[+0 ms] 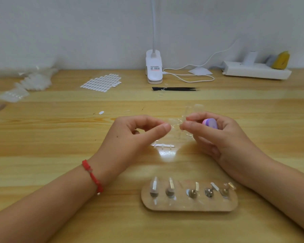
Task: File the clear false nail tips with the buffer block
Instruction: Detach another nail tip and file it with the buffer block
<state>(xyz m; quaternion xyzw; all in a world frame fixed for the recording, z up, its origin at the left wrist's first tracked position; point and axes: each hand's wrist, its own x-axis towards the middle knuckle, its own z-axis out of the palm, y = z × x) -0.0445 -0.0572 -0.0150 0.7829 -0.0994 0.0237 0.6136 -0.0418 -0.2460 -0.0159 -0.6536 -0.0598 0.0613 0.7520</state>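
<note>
My left hand (pixel 135 135) pinches one side of a clear strip of false nail tips (pixel 175 126) between thumb and forefinger, just above the wooden table. My right hand (pixel 216 135) pinches the other side of the same strip. A small pink and purple buffer block (pixel 210 123) is tucked in the right palm behind the fingers. A second clear strip piece (pixel 162 146) lies on the table below the hands. More clear plastic (pixel 194 109) rises above my right fingertips.
A wooden stand (pixel 189 206) with several metal nail holders sits near the front edge. Black tweezers (pixel 175 88), a white clip lamp (pixel 154 69), a sheet of adhesive tabs (pixel 102 82), bags of nail tips (pixel 28 83) and a power strip (pixel 256 71) lie farther back.
</note>
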